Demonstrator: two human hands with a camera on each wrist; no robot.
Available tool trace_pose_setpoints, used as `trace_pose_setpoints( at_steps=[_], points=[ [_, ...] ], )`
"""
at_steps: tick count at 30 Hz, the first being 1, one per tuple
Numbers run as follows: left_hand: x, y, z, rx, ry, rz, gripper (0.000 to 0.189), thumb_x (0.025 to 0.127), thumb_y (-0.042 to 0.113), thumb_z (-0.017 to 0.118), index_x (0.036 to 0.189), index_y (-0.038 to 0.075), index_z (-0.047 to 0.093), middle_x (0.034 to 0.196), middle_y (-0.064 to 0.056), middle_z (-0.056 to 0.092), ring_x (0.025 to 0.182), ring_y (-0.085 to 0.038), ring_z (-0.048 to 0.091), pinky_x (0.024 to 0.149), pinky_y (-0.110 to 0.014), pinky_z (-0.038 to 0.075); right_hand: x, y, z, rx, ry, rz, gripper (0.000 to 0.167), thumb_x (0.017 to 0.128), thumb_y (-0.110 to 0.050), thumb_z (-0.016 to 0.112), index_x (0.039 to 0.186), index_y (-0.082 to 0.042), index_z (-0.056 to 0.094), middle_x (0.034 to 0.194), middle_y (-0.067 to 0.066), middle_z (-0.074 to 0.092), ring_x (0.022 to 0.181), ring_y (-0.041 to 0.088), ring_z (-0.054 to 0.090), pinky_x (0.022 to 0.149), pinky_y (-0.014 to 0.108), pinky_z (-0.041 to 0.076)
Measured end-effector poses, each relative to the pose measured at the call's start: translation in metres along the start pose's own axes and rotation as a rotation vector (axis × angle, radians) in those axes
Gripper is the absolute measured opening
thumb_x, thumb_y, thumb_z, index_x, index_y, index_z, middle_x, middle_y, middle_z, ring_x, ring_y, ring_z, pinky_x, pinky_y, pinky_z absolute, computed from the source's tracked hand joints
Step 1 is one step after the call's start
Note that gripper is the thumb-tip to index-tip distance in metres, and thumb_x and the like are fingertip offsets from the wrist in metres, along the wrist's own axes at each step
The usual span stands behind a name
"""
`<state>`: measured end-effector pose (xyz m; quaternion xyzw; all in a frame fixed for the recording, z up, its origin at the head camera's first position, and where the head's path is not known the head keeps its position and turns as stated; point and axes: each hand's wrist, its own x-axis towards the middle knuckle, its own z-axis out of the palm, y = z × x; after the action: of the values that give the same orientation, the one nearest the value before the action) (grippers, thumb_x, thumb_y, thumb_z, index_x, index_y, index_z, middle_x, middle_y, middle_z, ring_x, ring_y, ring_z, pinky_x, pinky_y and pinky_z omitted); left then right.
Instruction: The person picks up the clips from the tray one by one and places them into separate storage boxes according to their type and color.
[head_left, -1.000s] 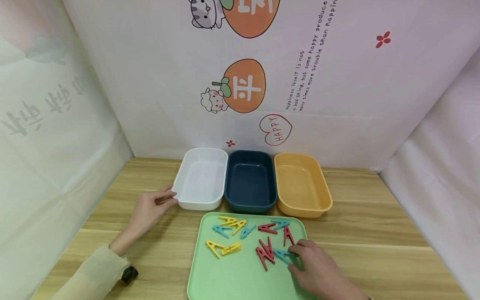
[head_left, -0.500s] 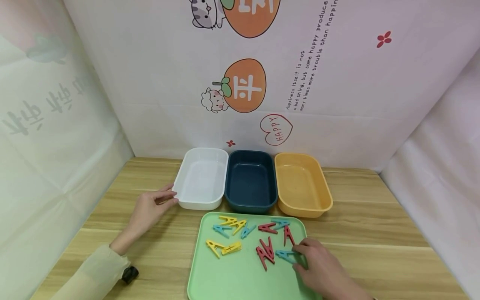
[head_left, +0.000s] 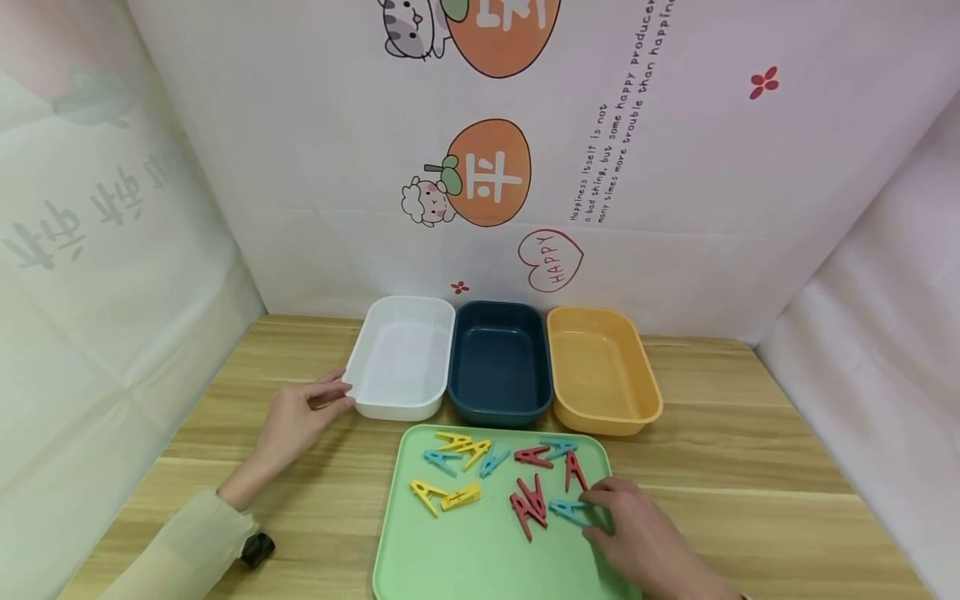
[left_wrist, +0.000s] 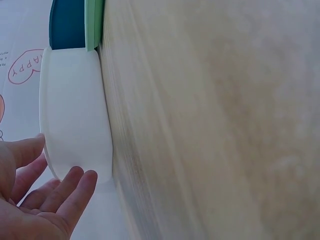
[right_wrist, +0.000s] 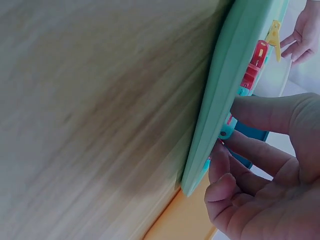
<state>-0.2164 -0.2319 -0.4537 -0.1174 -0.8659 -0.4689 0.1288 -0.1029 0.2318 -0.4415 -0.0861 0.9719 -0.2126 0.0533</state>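
Note:
My left hand (head_left: 296,421) rests its fairly straight fingers against the near left corner of a white bin (head_left: 401,412); in the left wrist view the fingers (left_wrist: 67,192) touch its end wall. On the right side of a green tray (head_left: 450,567), my right hand (head_left: 637,533) pinches a blue clothespin (head_left: 567,510) by its handle end, between thumb and forefinger. Close to its left lie two red clothespins (head_left: 529,506). Other red ones, several yellow clothespins (head_left: 425,493) and more blue ones are spread over the tray's far half. In the right wrist view, fingers partly hide the pinched clothespin (right_wrist: 227,129).
A dark blue bin (head_left: 501,408) and an orange bin (head_left: 607,421) stand in a row with the white one, behind the tray. All rest on a wooden table (head_left: 750,467). A printed cloth (head_left: 660,275) hangs behind, with white cloth at both sides.
My right hand has shifted slightly to the right, and the blue clothespin at its fingertips has moved a little with it. My left hand stays at the white bin.

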Motion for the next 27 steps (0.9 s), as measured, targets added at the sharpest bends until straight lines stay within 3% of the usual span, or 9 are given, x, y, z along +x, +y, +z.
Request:
trace_pose_setpoints(
  at_steps=[3,8,13,19,27],
  points=[
    [0.001,0.000,0.000,0.005,-0.004,0.000,0.025,0.095,0.013,0.082,0.113,-0.004,0.079,0.139,-0.020,0.064,0.113,-0.037,0.072,0.082,-0.013,0.054,-0.001,0.000,-0.001,0.024,0.009,0.006,0.030,0.080,-0.010,0.092,0.108,-0.011,0.082,0.109,0.000,0.072,0.104,0.023,0.066,0.091,0.051,0.056],
    [0.001,-0.001,-0.001,0.005,-0.011,-0.002,0.025,0.095,0.013,0.082,0.113,-0.004,0.079,0.139,-0.020,0.064,0.113,-0.037,0.072,0.082,-0.015,0.055,0.001,0.000,-0.005,0.082,-0.035,0.075,0.035,0.083,-0.009,0.091,0.116,-0.014,0.081,0.108,-0.002,0.073,0.091,0.014,0.060,0.079,0.042,0.056],
    [0.000,-0.001,-0.001,-0.001,-0.012,-0.007,0.024,0.095,0.012,0.082,0.113,-0.004,0.079,0.139,-0.021,0.064,0.112,-0.037,0.072,0.082,-0.015,0.055,0.003,0.001,-0.006,0.112,-0.073,0.144,0.038,0.084,-0.011,0.090,0.121,-0.014,0.081,0.094,-0.004,0.066,0.078,0.017,0.052,0.066,0.034,0.046],
    [0.000,0.000,-0.002,0.006,-0.007,-0.003,0.024,0.094,0.011,0.082,0.113,-0.004,0.079,0.139,-0.021,0.064,0.111,-0.037,0.072,0.081,-0.015,0.055,0.003,0.002,-0.006,0.136,-0.064,0.169,0.039,0.083,-0.015,0.092,0.120,-0.017,0.081,0.083,-0.002,0.057,0.074,0.017,0.049,0.061,0.032,0.040],
    [0.001,0.000,-0.001,0.010,-0.007,0.002,0.023,0.094,0.010,0.083,0.112,-0.004,0.079,0.137,-0.021,0.065,0.108,-0.035,0.074,0.080,-0.014,0.055,-0.003,0.010,-0.007,0.266,-0.005,0.111,0.036,0.080,-0.015,0.093,0.115,-0.018,0.083,0.102,-0.004,0.071,0.069,0.015,0.049,0.060,0.027,0.041]
  ],
)
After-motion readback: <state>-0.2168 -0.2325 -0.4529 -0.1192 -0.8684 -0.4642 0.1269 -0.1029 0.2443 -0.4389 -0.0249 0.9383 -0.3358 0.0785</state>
